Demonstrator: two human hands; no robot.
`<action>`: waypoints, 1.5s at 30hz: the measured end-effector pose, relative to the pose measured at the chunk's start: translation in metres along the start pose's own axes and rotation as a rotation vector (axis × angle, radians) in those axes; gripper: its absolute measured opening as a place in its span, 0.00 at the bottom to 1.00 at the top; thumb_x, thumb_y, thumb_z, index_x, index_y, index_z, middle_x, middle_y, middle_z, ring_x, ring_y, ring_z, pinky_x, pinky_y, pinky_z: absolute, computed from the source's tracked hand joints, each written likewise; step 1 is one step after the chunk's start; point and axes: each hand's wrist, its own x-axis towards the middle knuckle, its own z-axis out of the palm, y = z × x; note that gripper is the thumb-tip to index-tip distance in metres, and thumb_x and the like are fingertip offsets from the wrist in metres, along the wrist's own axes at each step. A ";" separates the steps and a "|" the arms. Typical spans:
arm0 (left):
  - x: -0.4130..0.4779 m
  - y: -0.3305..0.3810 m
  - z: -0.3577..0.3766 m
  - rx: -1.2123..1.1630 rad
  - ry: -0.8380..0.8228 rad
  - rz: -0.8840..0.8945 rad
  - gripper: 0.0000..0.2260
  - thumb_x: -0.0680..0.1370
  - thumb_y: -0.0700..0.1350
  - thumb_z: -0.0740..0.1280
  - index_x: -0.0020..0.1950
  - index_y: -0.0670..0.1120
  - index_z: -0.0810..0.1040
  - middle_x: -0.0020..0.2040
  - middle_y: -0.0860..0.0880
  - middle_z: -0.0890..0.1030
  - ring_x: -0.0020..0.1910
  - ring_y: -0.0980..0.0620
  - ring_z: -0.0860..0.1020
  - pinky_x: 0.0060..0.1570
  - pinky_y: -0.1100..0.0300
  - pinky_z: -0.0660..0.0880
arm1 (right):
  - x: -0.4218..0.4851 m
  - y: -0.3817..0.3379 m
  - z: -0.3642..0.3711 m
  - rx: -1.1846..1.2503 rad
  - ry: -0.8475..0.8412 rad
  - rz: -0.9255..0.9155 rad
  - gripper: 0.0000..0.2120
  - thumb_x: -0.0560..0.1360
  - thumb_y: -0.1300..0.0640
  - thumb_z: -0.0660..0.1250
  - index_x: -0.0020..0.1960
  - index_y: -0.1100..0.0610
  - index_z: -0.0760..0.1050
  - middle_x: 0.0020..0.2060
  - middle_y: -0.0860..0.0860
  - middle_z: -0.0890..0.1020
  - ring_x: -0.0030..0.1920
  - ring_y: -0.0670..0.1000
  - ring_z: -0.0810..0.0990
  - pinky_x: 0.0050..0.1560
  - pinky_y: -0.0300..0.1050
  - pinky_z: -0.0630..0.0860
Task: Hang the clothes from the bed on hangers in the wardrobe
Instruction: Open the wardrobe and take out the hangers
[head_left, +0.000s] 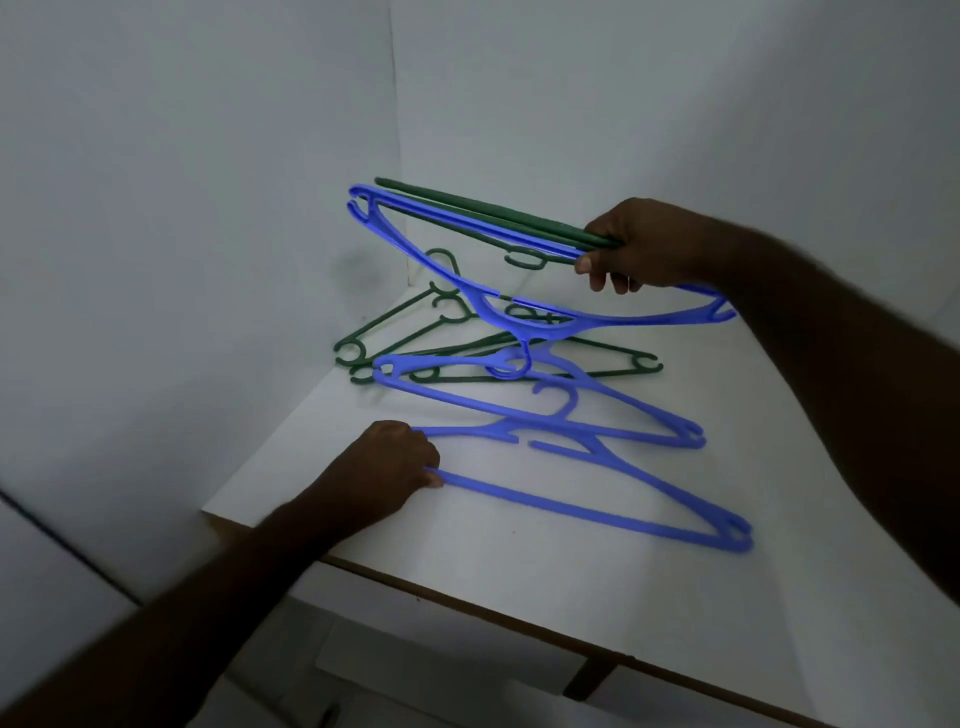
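This looks like the inside of a wardrobe in a home. A white shelf (519, 571) with a brown front edge (467, 605) is closed in by a plain white side panel (208, 208) and back panel (649, 104). Plastic blue hangers (571, 505) and green hangers (652, 364) lie loosely on it, in dim light.

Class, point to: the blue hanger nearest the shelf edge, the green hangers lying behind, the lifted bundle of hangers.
nearest blue hanger (571, 506): head view, bottom bar.
green hangers lying behind (384, 318): head view, sloping arm.
lifted bundle (493, 211): head view, green bar.
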 end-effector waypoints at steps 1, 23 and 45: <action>0.002 -0.001 0.000 0.004 0.027 -0.010 0.07 0.66 0.52 0.72 0.36 0.49 0.80 0.36 0.52 0.79 0.33 0.52 0.76 0.38 0.62 0.73 | 0.001 -0.005 -0.004 0.001 0.000 -0.015 0.08 0.79 0.55 0.67 0.42 0.55 0.79 0.30 0.44 0.83 0.26 0.42 0.77 0.36 0.43 0.77; 0.011 -0.025 -0.005 -1.033 0.753 -1.004 0.09 0.78 0.38 0.60 0.57 0.40 0.76 0.46 0.42 0.81 0.44 0.42 0.82 0.44 0.56 0.74 | -0.017 -0.029 0.006 -0.044 -0.080 0.054 0.12 0.82 0.56 0.62 0.39 0.53 0.73 0.21 0.39 0.77 0.20 0.40 0.72 0.29 0.39 0.70; 0.037 -0.024 -0.024 -1.227 0.576 -1.056 0.09 0.81 0.39 0.60 0.41 0.43 0.71 0.25 0.48 0.76 0.18 0.57 0.67 0.19 0.68 0.62 | -0.045 -0.034 0.006 -0.224 -0.012 -0.236 0.06 0.80 0.57 0.64 0.46 0.55 0.78 0.38 0.47 0.83 0.39 0.51 0.82 0.45 0.48 0.77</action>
